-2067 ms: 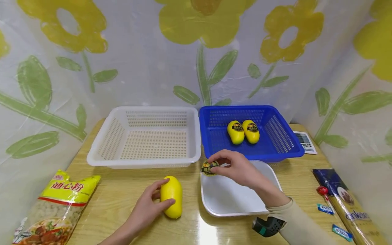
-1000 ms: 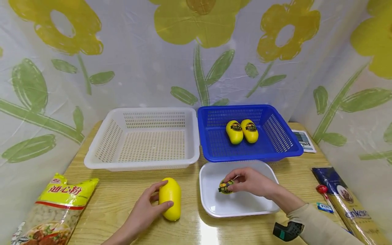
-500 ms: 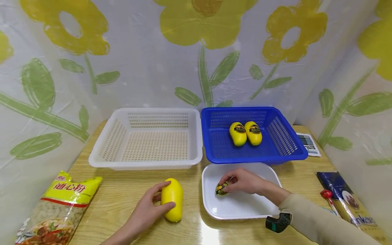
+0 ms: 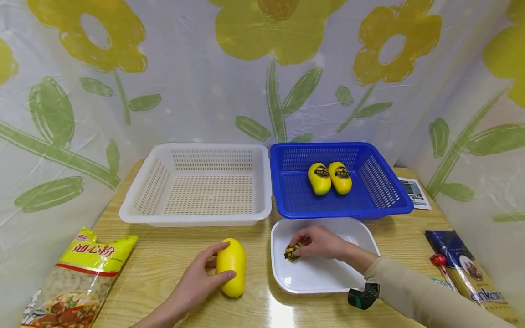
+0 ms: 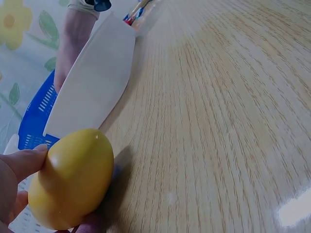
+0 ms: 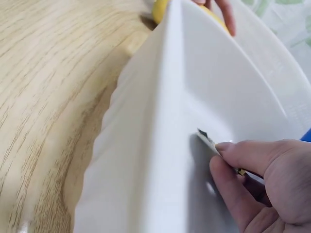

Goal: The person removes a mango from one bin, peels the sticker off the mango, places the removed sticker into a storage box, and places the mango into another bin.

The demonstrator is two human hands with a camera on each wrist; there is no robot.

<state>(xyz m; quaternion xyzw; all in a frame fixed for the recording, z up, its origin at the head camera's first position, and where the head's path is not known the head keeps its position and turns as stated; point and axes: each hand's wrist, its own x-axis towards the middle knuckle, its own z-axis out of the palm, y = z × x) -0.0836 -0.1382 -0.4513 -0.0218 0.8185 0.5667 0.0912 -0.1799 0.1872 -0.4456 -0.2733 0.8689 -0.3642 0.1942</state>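
My left hand [image 4: 201, 278] grips a plain yellow egg-shaped object [image 4: 231, 267] lying on the wooden table; in the left wrist view the same yellow object [image 5: 73, 177] sits between thumb and fingers. My right hand [image 4: 317, 243] pinches a small black-and-yellow sticker [image 4: 292, 253] low inside the white dish [image 4: 352, 280]. The right wrist view shows the fingertips [image 6: 243, 155] holding the sticker [image 6: 208, 140] against the white dish's [image 6: 160, 145] inner wall. Two labelled yellow objects [image 4: 330, 177] lie in the blue basket [image 4: 393, 200].
An empty white basket [image 4: 197, 216] stands behind the left hand. A macaroni bag [image 4: 78, 278] lies at the front left. A spaghetti pack [image 4: 467, 273], a red lollipop [image 4: 438, 260] and a printed card [image 4: 414, 192] lie at the right.
My right hand carried the sticker from above the dish's far rim down into the dish and slightly left. The left hand kept hold of the yellow object.
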